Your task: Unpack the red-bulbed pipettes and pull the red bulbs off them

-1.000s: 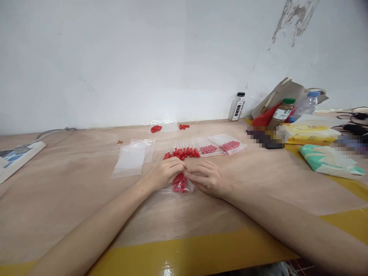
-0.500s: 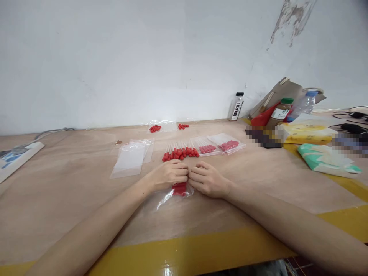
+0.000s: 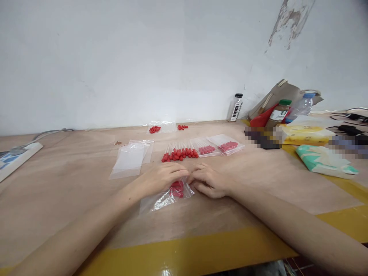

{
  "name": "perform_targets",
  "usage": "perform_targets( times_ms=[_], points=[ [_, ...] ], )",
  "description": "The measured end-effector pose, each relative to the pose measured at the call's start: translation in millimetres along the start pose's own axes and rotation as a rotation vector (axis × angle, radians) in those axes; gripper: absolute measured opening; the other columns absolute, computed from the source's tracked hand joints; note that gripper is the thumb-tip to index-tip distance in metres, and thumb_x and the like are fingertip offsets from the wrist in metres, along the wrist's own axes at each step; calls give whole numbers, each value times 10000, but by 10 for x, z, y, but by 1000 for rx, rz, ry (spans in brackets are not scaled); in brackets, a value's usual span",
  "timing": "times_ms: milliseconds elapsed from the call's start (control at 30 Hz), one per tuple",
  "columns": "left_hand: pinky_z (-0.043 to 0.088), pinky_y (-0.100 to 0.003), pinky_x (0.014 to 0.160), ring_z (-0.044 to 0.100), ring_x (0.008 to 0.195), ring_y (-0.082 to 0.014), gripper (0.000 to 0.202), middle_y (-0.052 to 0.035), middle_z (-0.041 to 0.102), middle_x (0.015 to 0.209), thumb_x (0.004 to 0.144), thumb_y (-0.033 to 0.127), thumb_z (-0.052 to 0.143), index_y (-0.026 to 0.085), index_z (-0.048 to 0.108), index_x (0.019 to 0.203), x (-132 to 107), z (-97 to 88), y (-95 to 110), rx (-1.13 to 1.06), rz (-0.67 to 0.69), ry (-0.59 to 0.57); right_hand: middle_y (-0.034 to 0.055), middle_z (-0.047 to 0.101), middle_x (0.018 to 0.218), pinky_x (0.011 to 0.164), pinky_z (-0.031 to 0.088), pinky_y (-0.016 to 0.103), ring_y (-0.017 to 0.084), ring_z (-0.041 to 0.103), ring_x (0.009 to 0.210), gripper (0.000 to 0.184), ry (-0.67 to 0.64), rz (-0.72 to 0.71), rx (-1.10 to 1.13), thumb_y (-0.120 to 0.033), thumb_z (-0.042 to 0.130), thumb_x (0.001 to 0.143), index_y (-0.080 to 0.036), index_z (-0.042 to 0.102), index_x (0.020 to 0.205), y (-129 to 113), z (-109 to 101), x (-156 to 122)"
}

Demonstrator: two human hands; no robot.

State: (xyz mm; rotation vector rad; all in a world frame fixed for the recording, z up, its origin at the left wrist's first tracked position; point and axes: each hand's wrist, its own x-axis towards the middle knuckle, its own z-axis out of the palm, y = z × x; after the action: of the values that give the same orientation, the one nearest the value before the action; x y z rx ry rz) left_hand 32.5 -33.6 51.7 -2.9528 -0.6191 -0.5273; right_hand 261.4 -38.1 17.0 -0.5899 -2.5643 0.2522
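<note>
A clear zip bag (image 3: pixel 165 202) with several red pieces (image 3: pixel 176 189) in it lies on the table in front of me. My left hand (image 3: pixel 161 179) reaches over its upper part, fingers close together and pinching near the top corner; the thumb is hidden. At the bag's zip edge, the fingers of my right hand (image 3: pixel 209 181) are curled and closed on the corner. The two hands' fingertips almost meet. Just beyond them is a row of red-tipped white sticks (image 3: pixel 179 153).
Filled bags (image 3: pixel 206 148) lie right of the sticks, flat clear bags (image 3: pixel 128 159) to the left. Red pieces on plastic (image 3: pixel 154 129) sit by the wall. At right stand a black-capped bottle (image 3: pixel 236 108), a green-capped bottle (image 3: pixel 277 114) and tissue packs (image 3: pixel 306 135). A power strip (image 3: pixel 21 157) lies far left.
My left hand's fingers have straightened from a curl, and the hand has shifted slightly left, uncovering more of the bag and its red pieces. My right hand stays at the bag's edge.
</note>
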Motion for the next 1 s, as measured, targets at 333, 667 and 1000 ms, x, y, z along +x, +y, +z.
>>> perform_targets(
  times_ms=[333, 667, 1000],
  points=[
    [358, -404, 1004, 394, 1236, -255, 605, -99, 365, 1392, 857, 426, 447, 209, 213, 1371, -559, 61, 279, -310, -592, -132, 23, 684, 799, 682, 417, 239, 128, 570, 722, 156, 170, 285, 191, -202, 545, 796, -202, 689, 857, -41, 191, 158],
    [374, -409, 974, 454, 1176, -247, 551, -77, 470, 1311, 858, 406, 453, 237, 272, 1351, -454, 207, 172, -375, -611, -31, 22, 601, 815, 706, 419, 258, 130, 525, 735, 394, 3, 212, 300, -378, 538, 813, -196, 552, 1161, -2, 109, 133],
    [396, -395, 954, 481, 1148, -239, 516, -82, 482, 1298, 857, 400, 461, 229, 322, 1323, -457, 210, 191, -350, -581, -7, 22, 623, 870, 699, 411, 258, 137, 530, 768, 342, 76, 366, 403, -376, 667, 699, -178, 613, 972, -70, 169, 197]
  ],
)
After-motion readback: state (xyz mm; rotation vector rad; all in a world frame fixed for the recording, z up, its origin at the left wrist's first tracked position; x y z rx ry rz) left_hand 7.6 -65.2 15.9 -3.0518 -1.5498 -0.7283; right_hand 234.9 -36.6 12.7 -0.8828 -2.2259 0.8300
